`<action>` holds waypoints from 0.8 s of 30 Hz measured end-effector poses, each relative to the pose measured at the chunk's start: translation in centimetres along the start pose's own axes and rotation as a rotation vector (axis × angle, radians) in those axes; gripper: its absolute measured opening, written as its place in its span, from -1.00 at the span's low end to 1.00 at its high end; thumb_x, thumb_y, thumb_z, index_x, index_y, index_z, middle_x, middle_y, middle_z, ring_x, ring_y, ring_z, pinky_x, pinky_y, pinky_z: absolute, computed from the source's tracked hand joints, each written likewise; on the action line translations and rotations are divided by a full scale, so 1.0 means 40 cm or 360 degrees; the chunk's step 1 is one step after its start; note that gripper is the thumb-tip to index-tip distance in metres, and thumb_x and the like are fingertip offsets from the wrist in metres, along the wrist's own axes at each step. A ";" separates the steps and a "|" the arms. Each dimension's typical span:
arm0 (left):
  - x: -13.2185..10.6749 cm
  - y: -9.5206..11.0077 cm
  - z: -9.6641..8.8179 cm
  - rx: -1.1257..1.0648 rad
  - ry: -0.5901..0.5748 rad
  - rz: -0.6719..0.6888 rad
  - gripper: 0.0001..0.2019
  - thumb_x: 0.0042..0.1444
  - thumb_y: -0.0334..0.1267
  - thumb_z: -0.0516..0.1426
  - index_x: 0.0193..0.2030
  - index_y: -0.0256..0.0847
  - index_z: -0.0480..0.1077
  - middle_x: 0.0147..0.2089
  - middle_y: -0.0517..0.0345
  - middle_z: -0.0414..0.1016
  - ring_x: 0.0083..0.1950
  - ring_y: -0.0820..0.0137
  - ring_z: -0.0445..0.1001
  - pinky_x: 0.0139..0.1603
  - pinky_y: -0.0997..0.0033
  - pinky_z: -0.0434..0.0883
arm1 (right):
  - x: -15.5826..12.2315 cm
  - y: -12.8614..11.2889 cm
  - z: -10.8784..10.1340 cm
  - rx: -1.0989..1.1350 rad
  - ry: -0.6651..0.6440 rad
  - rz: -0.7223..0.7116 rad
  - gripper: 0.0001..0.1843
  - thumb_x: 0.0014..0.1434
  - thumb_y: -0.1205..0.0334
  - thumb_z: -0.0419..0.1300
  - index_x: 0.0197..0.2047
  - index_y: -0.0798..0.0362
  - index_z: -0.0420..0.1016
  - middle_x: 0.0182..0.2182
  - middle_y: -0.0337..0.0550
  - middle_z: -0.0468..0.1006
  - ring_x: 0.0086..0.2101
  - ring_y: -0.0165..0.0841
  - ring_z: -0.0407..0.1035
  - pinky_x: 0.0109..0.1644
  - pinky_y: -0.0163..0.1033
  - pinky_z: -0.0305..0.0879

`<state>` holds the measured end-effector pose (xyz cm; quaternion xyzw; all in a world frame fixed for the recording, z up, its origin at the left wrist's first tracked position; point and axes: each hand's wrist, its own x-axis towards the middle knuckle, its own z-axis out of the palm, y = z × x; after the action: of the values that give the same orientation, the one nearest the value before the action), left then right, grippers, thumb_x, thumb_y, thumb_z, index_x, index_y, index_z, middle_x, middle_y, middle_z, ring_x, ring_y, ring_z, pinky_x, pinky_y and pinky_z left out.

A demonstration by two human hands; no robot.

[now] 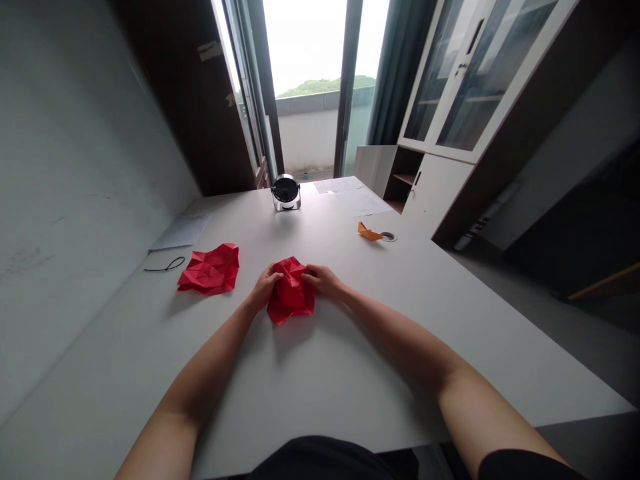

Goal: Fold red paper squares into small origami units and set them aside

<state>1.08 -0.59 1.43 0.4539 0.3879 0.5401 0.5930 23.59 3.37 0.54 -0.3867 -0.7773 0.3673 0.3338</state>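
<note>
Your left hand (264, 289) and right hand (323, 280) each pinch an upper corner of the creased red paper (291, 300), fingers curled tight, so it lies on the table (360, 347) between them, equally near both, lower point toward you, a second red sheet (210, 269) beyond your left hand.

Fingers (271, 273) partly hidden by red paper (291, 301), sheets (361, 201) illegible
</note>
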 end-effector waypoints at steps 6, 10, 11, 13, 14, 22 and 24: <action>-0.002 0.005 0.004 0.0008 0.0002 -0.0006 -0.73 -0.03 -0.30 0.24 -0.14 -0.23 0.43 -0.27 0.17 0.50 -0.30 0.41 0.45 -0.25 0.45 0.40 | 0.002 0.001 0.002 0.0007 0.0010 0.0024 -0.67 0.17 -0.06 0.14 -0.37 0.06 0.40 -0.51 -0.31 0.36 -0.46 -0.44 0.14 -0.37 -0.32 0.08; 0.001 0.002 0.003 -0.0003 0.0005 0.0004 -0.73 -0.04 -0.30 0.24 -0.15 -0.23 0.43 -0.27 0.18 0.50 -0.29 0.41 0.45 -0.24 0.46 0.39 | 0.001 -0.001 0.002 0.0015 0.0009 0.0009 -0.66 0.18 -0.06 0.13 -0.37 0.06 0.40 -0.52 -0.33 0.34 -0.46 -0.44 0.14 -0.36 -0.32 0.08; 0.002 0.001 0.002 -0.0005 0.0008 0.0008 -0.72 -0.05 -0.30 0.24 -0.14 -0.23 0.43 -0.27 0.18 0.51 -0.29 0.41 0.45 -0.24 0.46 0.39 | 0.000 -0.002 0.001 0.0014 0.0010 0.0004 -0.66 0.18 -0.06 0.14 -0.38 0.06 0.39 -0.52 -0.33 0.34 -0.46 -0.44 0.14 -0.36 -0.32 0.08; 0.004 -0.001 0.001 -0.0001 0.0011 0.0006 -0.71 -0.05 -0.30 0.25 -0.13 -0.24 0.44 -0.26 0.18 0.51 -0.29 0.41 0.45 -0.24 0.46 0.38 | -0.001 -0.002 0.000 0.0015 0.0011 -0.0002 -0.66 0.17 -0.06 0.14 -0.38 0.06 0.39 -0.52 -0.33 0.34 -0.46 -0.44 0.15 -0.36 -0.31 0.08; 0.005 -0.002 0.000 0.0000 0.0009 0.0006 -0.70 -0.05 -0.29 0.25 -0.13 -0.24 0.43 -0.26 0.18 0.51 -0.29 0.41 0.45 -0.24 0.46 0.38 | -0.001 -0.002 0.000 0.0016 0.0013 -0.0003 -0.66 0.17 -0.06 0.14 -0.38 0.06 0.39 -0.52 -0.33 0.34 -0.46 -0.44 0.15 -0.36 -0.31 0.08; 0.000 0.001 0.002 0.0019 0.0008 -0.0006 -0.70 -0.04 -0.29 0.25 -0.11 -0.23 0.43 -0.24 0.16 0.51 -0.27 0.39 0.47 -0.21 0.44 0.40 | 0.000 -0.001 0.002 0.0008 0.0007 0.0006 -0.66 0.17 -0.07 0.14 -0.38 0.06 0.39 -0.51 -0.32 0.36 -0.46 -0.44 0.15 -0.37 -0.32 0.08; 0.000 0.002 0.003 0.0011 0.0011 -0.0005 -0.70 -0.03 -0.29 0.25 -0.11 -0.23 0.44 -0.25 0.16 0.51 -0.27 0.40 0.47 -0.21 0.44 0.40 | 0.000 -0.001 0.001 0.0010 0.0008 0.0006 -0.66 0.17 -0.06 0.14 -0.37 0.06 0.40 -0.50 -0.32 0.36 -0.46 -0.44 0.15 -0.37 -0.33 0.08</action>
<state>1.18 -0.62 1.53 0.4535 0.3927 0.5394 0.5909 23.54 3.34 0.55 -0.3880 -0.7745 0.3695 0.3361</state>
